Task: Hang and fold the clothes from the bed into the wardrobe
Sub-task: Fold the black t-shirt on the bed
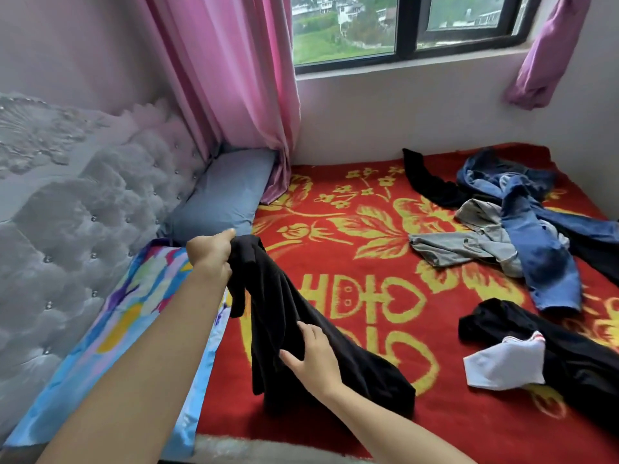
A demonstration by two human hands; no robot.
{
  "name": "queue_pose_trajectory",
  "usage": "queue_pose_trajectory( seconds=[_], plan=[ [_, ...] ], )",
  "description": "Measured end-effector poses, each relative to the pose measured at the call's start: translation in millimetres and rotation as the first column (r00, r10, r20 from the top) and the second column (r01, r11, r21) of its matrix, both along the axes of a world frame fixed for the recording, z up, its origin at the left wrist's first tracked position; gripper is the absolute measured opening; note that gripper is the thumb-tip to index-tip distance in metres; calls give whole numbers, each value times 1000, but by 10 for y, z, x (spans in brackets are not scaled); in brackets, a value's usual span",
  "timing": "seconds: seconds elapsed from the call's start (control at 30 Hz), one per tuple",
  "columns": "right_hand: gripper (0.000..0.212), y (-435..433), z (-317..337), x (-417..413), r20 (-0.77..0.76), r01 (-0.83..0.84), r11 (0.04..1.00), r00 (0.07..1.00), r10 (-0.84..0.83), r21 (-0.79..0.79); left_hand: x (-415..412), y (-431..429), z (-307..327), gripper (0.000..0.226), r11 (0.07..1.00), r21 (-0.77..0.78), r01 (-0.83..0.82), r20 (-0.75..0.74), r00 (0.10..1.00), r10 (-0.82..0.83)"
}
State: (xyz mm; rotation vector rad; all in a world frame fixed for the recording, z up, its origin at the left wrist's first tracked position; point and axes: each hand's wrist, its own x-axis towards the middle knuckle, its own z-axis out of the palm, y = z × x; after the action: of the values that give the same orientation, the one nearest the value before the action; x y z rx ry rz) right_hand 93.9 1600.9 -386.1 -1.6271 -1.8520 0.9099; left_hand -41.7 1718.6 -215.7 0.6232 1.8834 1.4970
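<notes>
A grey tufted headboard (83,202) fills the left edge, with a brightly printed pillow (127,313) lying against it and a blue-grey pillow (224,195) further back, just beside the hem of a pink curtain (234,78).

The left arm reaches forward from the lower left corner, bare and nearly straight. The left hand (211,249) is raised above the near edge of the pillows, its fingers curled into a fist round the top end of a black garment (301,329). The garment hangs down and to the right from that grip, and its lower end trails onto the bed (368,437), which is covered by a red blanket with a yellow flower pattern.

The right forearm comes in from the bottom edge, angled up and left. The right hand (315,356) lies against the middle of the hanging garment, back of the hand to the camera, thumb spread out to the left and fingers lightly bent over the cloth. It touches the fabric, but whether it pinches a fold cannot be told.

Further right, well apart from both hands, more clothes lie loose on the blanket: a black piece (425,182) near the far wall, a grey top (469,246) partly under blue jeans (542,256), and nearer the camera another dark garment (569,356) with a white cloth (509,363) resting on it.
</notes>
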Motion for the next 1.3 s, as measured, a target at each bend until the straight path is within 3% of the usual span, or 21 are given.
queue_pose_trajectory(
  seconds=[0.07,0.13,0.2,0.27,0.33,0.43,0.5,0.57,0.6,0.63,0.67,0.73,0.8,0.87,0.9,1.0,1.07,1.13,1.23,1.3],
  plan=[
    [106,33,23,-183,-78,-1,1000,997,1,-10,-184,189,-33,26,1000,-4,-23,184,983,23],
    [106,96,3,-371,11,42,995,999,-43,91,-356,364,-81,31,999,-36,-7,331,943,18],
    [76,293,-25,-556,106,164,965,976,-188,203,-524,540,-88,18,996,-61,62,442,897,-29],
    [37,606,30,-713,24,281,959,959,-282,43,-711,701,-60,11,990,-78,114,522,851,-57],
    [18,912,163,-759,-61,319,940,943,-328,-117,-966,869,-42,15,985,-76,152,568,819,-83],
    [26,1241,495,-550,-221,412,889,865,-451,-199,-1451,1091,-115,14,969,-100,226,478,865,-153],
    [29,1402,811,-345,-283,445,879,832,-477,-173,-1757,1157,-174,8,942,-179,285,335,917,-214],
    [32,1525,1172,-233,-274,386,921,880,-388,-63,-1980,1176,-265,13,904,-287,317,-22,941,-337],
    [30,1567,1357,-211,-252,328,944,912,-322,-19,-2022,1177,-313,18,843,-413,345,-261,842,-472],
    [26,1599,1537,-231,-215,266,964,942,-258,13,-2009,1147,-327,20,779,-527,341,-428,686,-589],
    [20,1639,1702,-274,-183,195,980,965,-186,31,-1944,1105,-308,31,737,-576,354,-504,556,-661],
    [13,1707,1973,-389,-155,84,996,985,-78,33,-1670,962,-193,68,588,-502,634,-383,446,-809],
    [13,1731,2160,-514,-146,5,999,989,2,51,-1270,758,15,70,317,-219,923,-157,287,-945],
    [7,1738,2304,-570,-134,-20,997,990,30,79,-946,615,111,59,141,-53,989,-135,133,-982],
    [7,1741,2341,-561,-143,-14,996,989,26,83,-843,594,112,46,133,1,991,-157,131,-979],
    [10,1735,2325,-356,-270,28,996,963,-4,86,-693,616,119,5,304,144,942,-186,328,-926],
    [2,1671,2172,-180,-417,54,998,908,-35,34,-678,619,182,7,375,236,897,-161,417,-895],
    [11,1594,1861,-63,-414,75,997,908,-64,10,-676,651,260,7,415,286,864,-152,469,-870],
    [58,1455,1287,-42,-212,170,972,968,-134,164,-626,689,388,18,450,309,838,-180,516,-837],
    [101,1318,985,-179,-221,219,946,961,-167,241,-610,698,466,19,473,319,821,-259,555,-790]
  ],
)
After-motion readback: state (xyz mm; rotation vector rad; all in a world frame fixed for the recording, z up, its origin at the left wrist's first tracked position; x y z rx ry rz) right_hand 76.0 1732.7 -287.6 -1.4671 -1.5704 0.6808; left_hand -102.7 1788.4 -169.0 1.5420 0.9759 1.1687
